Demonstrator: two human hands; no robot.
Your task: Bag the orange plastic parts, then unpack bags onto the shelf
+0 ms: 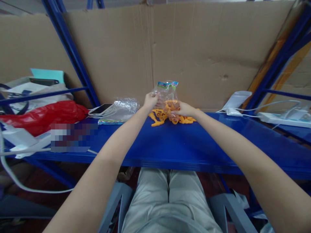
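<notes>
A clear plastic bag (167,92) with a blue and green printed top edge stands upright above the blue shelf. My left hand (152,101) pinches its left side. At the bag's lower right, my right hand (183,109) is closed around it, and orange shows through the film there. Orange plastic pieces (157,123) with curved, rounded shapes lie in a pile on the shelf beneath both hands. More of these pieces stick out right of the bag, under my right hand. The bag and fingers partly hide the pile, so its exact shapes are hard to make out.
Flat clear bags (121,110) and a phone with a white cable lie to the left on the blue shelf (175,145). A red plastic bag (55,116) sits farther left. Cardboard (206,51) closes the back; a white power strip (284,119) is at right.
</notes>
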